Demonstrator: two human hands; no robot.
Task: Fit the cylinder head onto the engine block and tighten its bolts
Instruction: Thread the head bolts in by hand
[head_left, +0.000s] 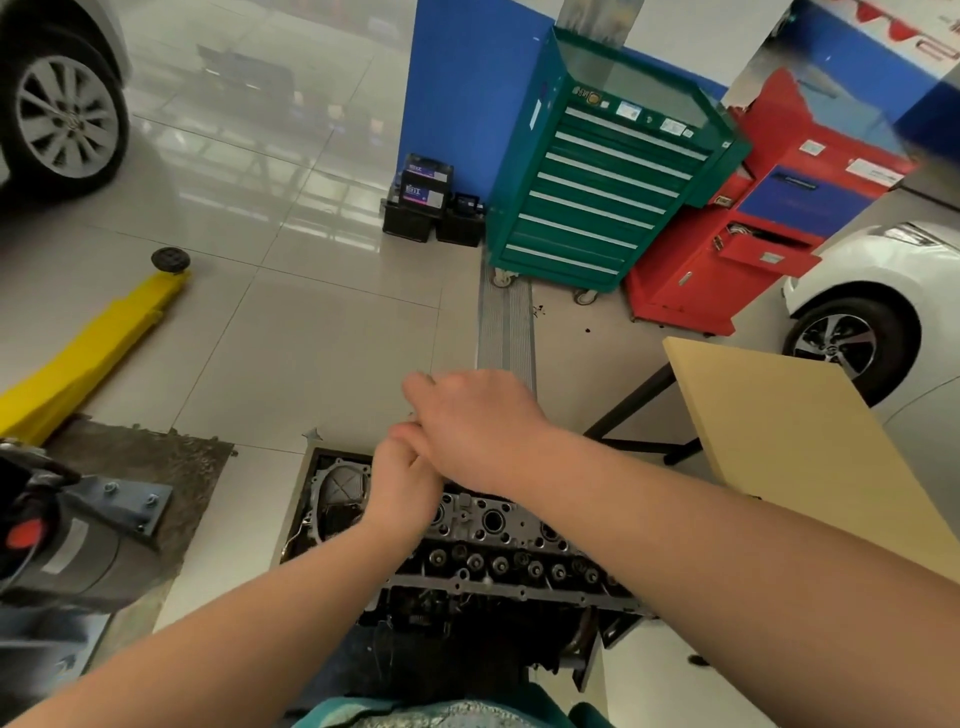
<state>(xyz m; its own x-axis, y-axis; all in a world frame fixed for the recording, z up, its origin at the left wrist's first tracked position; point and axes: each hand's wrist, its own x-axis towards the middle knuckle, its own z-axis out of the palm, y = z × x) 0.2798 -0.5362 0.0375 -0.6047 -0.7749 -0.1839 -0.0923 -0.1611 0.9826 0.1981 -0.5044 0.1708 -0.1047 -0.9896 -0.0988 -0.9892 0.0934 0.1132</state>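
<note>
Two hands above cylinder head (498, 540): my left hand (402, 488) curled, my right hand (467, 421) curled over it; contents hidden. Advice: tighten bolts evenly, centre outward.

Little can be read here. The car battery (425, 183) just left of the green tool cabinet (602, 187) has a purple label with two pale characters too blurred to make out. The cabinet's stickers, those on the red tool cart (753, 228) to its right, and the red lettering above are illegible.
</note>
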